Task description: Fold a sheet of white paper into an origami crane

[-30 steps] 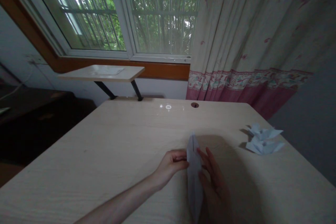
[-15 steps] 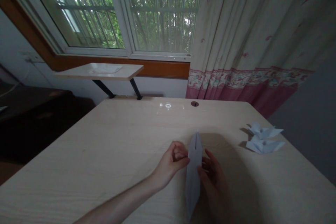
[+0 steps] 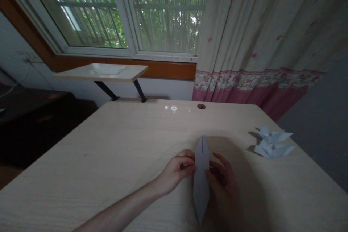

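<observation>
A long folded piece of white paper, pointed at both ends, is held between my two hands above the desk. A dark slit runs down from its far tip. My left hand pinches its left edge, thumb in front and fingers curled behind. On the opposite edge, my right hand grips it with the thumb against the paper; its other fingers are partly hidden in shadow. Two folded paper figures with pointed wings rest on the desk's right side, close together.
The pale wooden desk has a round cable hole near its back edge. A raised shelf on dark legs carries white paper at the back left. Behind stand a window and a floral curtain.
The paper has tilted slightly, so its near end shows more fully and its near tip has come into view. Both hands keep their hold, with small finger shifts.
</observation>
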`<state>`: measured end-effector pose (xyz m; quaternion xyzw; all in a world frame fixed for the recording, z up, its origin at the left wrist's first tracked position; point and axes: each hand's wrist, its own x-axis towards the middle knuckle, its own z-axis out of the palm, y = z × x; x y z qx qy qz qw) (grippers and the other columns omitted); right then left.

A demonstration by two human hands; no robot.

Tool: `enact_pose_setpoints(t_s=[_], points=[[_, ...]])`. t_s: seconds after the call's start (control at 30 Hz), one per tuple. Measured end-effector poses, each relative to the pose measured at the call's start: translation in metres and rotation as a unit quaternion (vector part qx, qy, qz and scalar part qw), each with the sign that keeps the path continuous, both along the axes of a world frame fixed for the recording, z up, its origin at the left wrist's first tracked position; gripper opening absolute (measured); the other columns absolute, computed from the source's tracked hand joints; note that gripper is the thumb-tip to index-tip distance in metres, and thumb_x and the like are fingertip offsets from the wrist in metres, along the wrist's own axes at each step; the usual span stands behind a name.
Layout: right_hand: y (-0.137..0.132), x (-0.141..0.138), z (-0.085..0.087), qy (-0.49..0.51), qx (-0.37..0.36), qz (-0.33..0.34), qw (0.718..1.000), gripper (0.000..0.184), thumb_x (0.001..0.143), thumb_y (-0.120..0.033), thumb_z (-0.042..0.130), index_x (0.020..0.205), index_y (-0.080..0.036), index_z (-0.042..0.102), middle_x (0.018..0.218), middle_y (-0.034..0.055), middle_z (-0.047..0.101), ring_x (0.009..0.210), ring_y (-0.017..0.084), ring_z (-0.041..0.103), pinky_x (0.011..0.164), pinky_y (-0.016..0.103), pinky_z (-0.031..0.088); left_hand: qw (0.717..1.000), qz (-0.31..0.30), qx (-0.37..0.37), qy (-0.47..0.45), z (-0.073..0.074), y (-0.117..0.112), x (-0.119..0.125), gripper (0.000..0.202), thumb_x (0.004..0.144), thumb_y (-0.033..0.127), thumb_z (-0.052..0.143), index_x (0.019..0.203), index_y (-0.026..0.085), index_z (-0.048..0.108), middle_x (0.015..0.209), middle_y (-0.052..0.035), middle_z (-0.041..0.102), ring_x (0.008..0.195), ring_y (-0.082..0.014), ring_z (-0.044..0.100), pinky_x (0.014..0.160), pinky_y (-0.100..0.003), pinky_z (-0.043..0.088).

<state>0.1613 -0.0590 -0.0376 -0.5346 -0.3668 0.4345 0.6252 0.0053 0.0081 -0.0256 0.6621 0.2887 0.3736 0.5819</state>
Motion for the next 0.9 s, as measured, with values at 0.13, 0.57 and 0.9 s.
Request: enact_pose_setpoints(t_s=[0.13, 0.57, 0.9], points=[[0.004, 0.008, 0.002, -0.075, -0.015, 0.017, 0.997, 0.025, 0.073, -0.032, 0.066, 0.096, -0.023, 0.061, 0.094, 0.0064, 0.071, 0.083, 0.022, 0.069, 0.073, 0.033, 0.055, 0.997, 0.064, 0.011, 0.052, -0.006, -0.002, 0.001, 0.013, 0.077, 0.014, 0.066, 0.088, 0.016, 0.059, 0.08, 0.0005, 0.055, 0.075, -0.0136, 0.051, 0.068, -0.026, 0.041], [0.003, 0.018, -0.012, -0.356, 0.016, 0.002, 0.934, 0.015, 0.075, -0.023, 0.058, 0.083, -0.026, 0.072, 0.099, 0.008, 0.066, 0.097, 0.026, 0.06, 0.085, 0.041, 0.051, 0.92, 0.061, 0.27, 0.277, 0.003, -0.011, -0.004, 0.022, 0.083, 0.013, 0.064, 0.102, 0.026, 0.064, 0.121, -0.0064, 0.051, 0.114, -0.0257, 0.044, 0.095, -0.042, 0.037], [0.0, 0.027, -0.012, -0.326, 0.072, 0.108, 0.937, 0.03, 0.082, -0.014, 0.045, 0.092, -0.025, 0.071, 0.107, 0.007, 0.065, 0.104, 0.02, 0.059, 0.093, 0.039, 0.048, 0.942, -0.017, 0.258, 0.214, 0.003, -0.014, -0.004, 0.048, 0.072, -0.004, 0.049, 0.113, 0.019, 0.056, 0.114, -0.0074, 0.056, 0.111, -0.0203, 0.049, 0.099, -0.034, 0.041]])
